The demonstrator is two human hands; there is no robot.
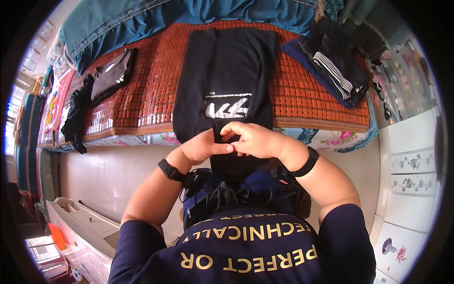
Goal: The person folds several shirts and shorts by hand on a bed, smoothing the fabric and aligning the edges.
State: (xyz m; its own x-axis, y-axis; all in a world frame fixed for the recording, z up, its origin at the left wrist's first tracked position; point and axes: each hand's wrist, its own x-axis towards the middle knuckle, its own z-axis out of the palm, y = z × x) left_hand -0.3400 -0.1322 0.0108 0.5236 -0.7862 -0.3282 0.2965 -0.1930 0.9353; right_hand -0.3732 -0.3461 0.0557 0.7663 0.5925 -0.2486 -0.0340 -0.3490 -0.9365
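Observation:
A black garment (pixel 230 64) with a white print near its lower part lies lengthwise across the reddish tile mat on the bed, its near end hanging over the edge. My left hand (pixel 202 147) holds a fold of the black cloth between thumb and fingers at the bed's near edge. Close beside it, my right hand (pixel 255 140) has its fingers bent over the same cloth, the fingertips almost meeting my left thumb. Part of the fabric hangs below both hands, in front of my body.
Folded dark clothes with white stripes (pixel 333 74) lie at the mat's right. A folded grey shirt (pixel 111 76) and a crumpled black garment (pixel 78 113) lie at the left. Teal cloth (pixel 184 14) borders the far side. White drawers (pixel 411 174) stand right; a pale cabinet (pixel 85 227) stands lower left.

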